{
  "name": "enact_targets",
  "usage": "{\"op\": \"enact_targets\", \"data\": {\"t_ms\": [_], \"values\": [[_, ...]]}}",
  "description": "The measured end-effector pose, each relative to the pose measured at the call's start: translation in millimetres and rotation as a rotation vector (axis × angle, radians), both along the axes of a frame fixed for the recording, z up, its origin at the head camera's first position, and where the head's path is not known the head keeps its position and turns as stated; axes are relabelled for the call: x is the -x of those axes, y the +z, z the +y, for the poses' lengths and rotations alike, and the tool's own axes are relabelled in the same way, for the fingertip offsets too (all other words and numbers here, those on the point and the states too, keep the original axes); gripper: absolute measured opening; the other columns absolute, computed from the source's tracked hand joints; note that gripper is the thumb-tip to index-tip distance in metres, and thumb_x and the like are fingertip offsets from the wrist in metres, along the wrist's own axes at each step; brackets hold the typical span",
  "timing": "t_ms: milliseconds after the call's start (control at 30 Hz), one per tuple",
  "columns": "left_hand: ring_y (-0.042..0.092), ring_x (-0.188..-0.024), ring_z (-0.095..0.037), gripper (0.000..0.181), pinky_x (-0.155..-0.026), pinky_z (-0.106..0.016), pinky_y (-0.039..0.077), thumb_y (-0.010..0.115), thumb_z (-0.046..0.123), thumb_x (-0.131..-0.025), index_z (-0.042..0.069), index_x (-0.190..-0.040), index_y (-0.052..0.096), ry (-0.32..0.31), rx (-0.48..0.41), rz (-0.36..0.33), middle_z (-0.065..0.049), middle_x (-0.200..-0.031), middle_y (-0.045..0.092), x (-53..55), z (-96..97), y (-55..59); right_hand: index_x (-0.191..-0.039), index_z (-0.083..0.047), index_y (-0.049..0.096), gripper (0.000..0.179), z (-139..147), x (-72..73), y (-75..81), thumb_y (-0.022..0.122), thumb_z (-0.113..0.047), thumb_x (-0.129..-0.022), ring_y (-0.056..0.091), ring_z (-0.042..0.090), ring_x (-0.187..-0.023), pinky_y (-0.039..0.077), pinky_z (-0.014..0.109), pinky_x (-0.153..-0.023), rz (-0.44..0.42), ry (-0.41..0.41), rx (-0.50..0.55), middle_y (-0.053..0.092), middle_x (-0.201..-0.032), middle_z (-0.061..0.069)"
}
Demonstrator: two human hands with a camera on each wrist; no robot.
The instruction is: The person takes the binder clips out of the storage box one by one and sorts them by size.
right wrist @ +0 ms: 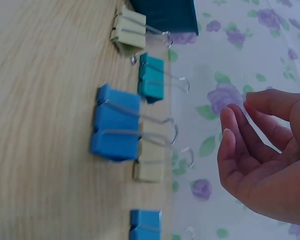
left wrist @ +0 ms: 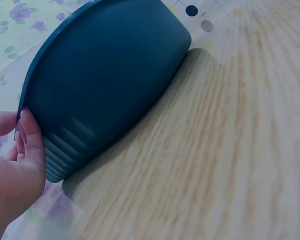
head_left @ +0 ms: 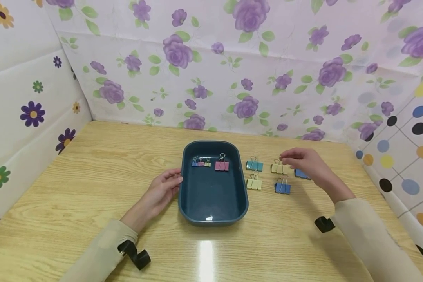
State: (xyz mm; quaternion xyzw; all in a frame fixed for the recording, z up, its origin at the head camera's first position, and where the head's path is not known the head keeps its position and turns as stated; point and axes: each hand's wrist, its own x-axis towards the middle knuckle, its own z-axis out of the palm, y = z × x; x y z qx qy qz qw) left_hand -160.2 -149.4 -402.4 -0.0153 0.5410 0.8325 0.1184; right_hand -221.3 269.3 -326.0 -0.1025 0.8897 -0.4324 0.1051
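My left hand (head_left: 163, 190) is at the left side of a dark teal plastic tray (head_left: 213, 223), pinching its rim between thumb and fingers. Inside the tray stand three small binder clips (head_left: 201, 163) and a larger pink binder clip (head_left: 221, 166). My right hand (right wrist: 267, 150) hovers above the clips on the table, thumb and fingers loosely bent with nothing between them. Its fingertips overlap the wire handles of a pale yellow binder clip (head_left: 277, 168) in the head view. Nearby are a blue clip (right wrist: 116, 122) and another blue clip (head_left: 302, 174), partly hidden by the hand.
Left of these clips, beside the tray, stand a teal binder clip (head_left: 254, 166) and a second pale yellow binder clip (head_left: 254, 184). Flowered cloth (head_left: 211, 78) rises behind the wooden table (head_left: 127, 156). Black straps hang at both sleeves.
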Motion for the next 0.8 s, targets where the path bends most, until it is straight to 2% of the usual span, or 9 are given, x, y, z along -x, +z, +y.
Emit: {"op": "enact_targets", "data": {"t_ms": [200,400,567,800], "values": [[0.057,-0.09,-0.012,0.037,-0.081,-0.022,0.048,0.05,-0.003,-0.096,-0.009,-0.131,0.039,-0.005,0.013,-0.002,-0.005,-0.104,0.058,-0.4,-0.5,0.2,-0.127,-0.002,0.057,0.041,-30,8.1,23.1,0.057,-0.03,-0.099,0.057,0.03,-0.112,0.048,0.043,-0.092,0.007,0.041,-0.003,0.059,-0.126,0.016],[0.057,-0.089,-0.013,0.034,-0.08,-0.022,0.048,0.05,-0.003,-0.096,-0.008,-0.128,0.04,0.004,0.016,0.004,-0.005,-0.103,0.058,-0.9,-1.0,1.0,-0.126,-0.001,0.058,0.036,-61,16.5,44.9,0.056,-0.025,-0.1,0.058,0.025,-0.11,0.047,0.039,-0.093,0.039,0.037,0.095,0.06,-0.125,0.016],[0.057,-0.09,-0.012,0.034,-0.081,-0.022,0.048,0.05,-0.003,-0.096,-0.008,-0.128,0.04,-0.004,0.013,0.005,-0.004,-0.103,0.058,0.1,-0.2,-1.1,-0.126,-0.001,0.058,0.035,-85,24.2,49.6,0.056,-0.023,-0.099,0.059,0.023,-0.109,0.047,0.038,-0.094,0.031,0.033,0.154,0.06,-0.125,0.016],[0.057,-0.09,-0.012,0.033,-0.081,-0.022,0.048,0.05,-0.004,-0.096,-0.008,-0.127,0.041,0.001,0.008,0.009,-0.005,-0.103,0.058,-0.2,-0.4,-1.7,-0.123,0.001,0.06,0.031,-121,32.8,47.8,0.058,-0.018,-0.098,0.06,0.027,-0.108,0.045,0.044,-0.096,0.012,0.028,0.196,0.061,-0.122,0.018]]}}
